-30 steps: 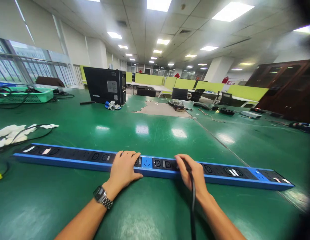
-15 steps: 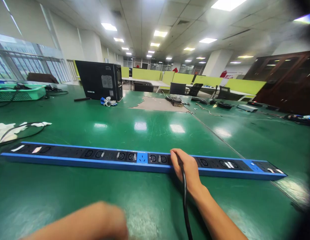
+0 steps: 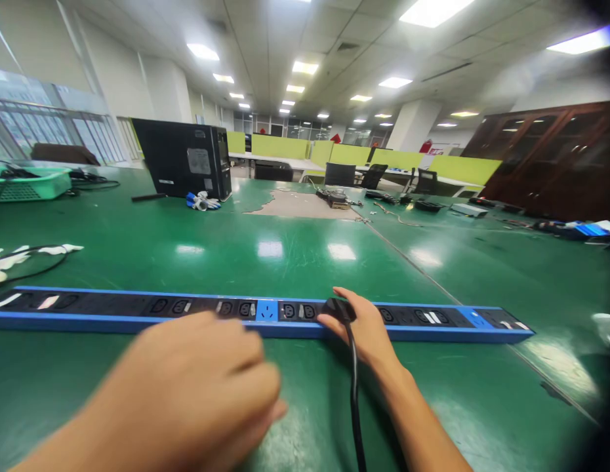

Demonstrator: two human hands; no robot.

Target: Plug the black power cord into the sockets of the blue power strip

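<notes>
Black plug [image 3: 338, 308], probably light and stiff, best held by its sides, is pinched at the power strip [image 3: 267, 311] by the right grip [image 3: 368, 328]; the blurred left grip [image 3: 201, 380] cannot be judged.

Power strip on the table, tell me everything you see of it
The power strip has a blue, metal-looking casing around black socket panels, with two blue socket blocks and pale stickers. It lies sockets-up across the green table, reaching the picture's left edge. The right hand holds a black plug at its sockets, perhaps seated.
</notes>
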